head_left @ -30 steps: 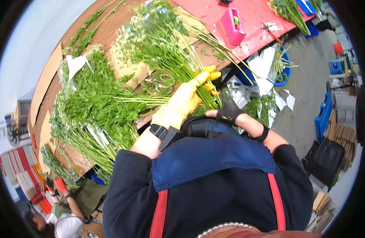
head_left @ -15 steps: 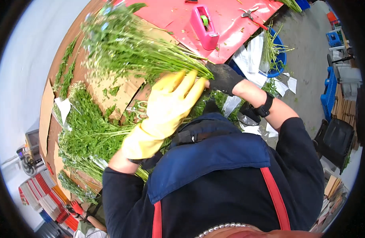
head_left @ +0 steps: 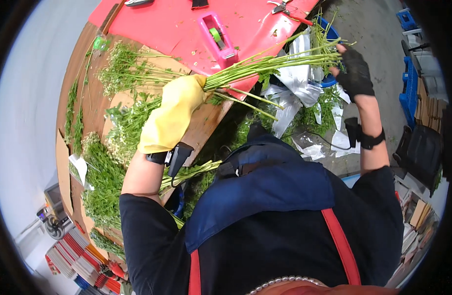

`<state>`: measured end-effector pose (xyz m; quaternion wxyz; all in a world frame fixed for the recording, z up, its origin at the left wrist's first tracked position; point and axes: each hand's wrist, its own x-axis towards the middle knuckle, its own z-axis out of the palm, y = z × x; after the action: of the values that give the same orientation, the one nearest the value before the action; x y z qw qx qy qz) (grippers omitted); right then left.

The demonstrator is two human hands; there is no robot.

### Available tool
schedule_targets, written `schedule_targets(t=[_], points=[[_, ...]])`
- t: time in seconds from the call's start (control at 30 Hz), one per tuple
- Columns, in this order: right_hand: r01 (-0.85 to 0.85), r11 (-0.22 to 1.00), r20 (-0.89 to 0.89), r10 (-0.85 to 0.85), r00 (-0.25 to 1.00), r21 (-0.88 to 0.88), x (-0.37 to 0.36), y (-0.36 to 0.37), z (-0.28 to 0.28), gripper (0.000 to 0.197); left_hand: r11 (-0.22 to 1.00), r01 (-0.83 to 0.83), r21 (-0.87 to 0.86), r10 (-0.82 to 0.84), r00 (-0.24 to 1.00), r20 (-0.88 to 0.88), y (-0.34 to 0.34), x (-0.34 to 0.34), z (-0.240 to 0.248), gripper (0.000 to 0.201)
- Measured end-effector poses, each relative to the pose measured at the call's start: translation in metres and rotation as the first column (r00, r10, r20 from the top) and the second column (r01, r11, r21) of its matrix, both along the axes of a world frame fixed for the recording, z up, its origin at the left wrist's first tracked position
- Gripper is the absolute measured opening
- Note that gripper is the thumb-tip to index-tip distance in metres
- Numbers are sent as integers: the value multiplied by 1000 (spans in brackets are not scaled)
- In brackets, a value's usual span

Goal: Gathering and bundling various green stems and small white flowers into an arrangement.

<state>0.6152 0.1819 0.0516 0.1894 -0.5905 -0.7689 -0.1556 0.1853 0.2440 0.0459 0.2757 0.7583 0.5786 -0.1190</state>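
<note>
My left hand (head_left: 174,110), in a yellow rubber glove, is closed round a bunch of flower stems (head_left: 275,63). The bare green stems stretch right across the table edge, a few lower ones splaying apart. Leafy tops with small pale flowers (head_left: 132,120) show to the left of the glove. My right hand (head_left: 355,71), in a black glove with bare fingertips, is raised beside the cut stem ends. Its thumb and fingers are apart, with nothing visible between them. Whether it touches the stem ends I cannot tell.
A pink tape dispenser (head_left: 217,39) stands on the red sheet (head_left: 162,24), with red-handled pruning shears (head_left: 290,14) beyond. More cut flowers (head_left: 103,182) lie at left. A blue bucket (head_left: 328,29), clear plastic wrap (head_left: 297,73) and trimmings are beside the table; a black chair (head_left: 419,155) stands right.
The bunch has swung round and is now held by my left hand alone, stems pointing right. My right hand has let go and moved right, out to the stem ends.
</note>
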Motion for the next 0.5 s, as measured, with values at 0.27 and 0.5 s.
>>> schedule_targets(t=[0.27, 0.5], points=[[-456, 884, -644, 288, 709, -107, -130, 56, -37, 26, 998, 39, -58, -40, 999, -20, 16, 61, -35, 23], [-221, 526, -251, 16, 968, -821, -208, 174, -89, 39, 996, -40, -83, 43, 999, 26, 28, 66, -50, 24]])
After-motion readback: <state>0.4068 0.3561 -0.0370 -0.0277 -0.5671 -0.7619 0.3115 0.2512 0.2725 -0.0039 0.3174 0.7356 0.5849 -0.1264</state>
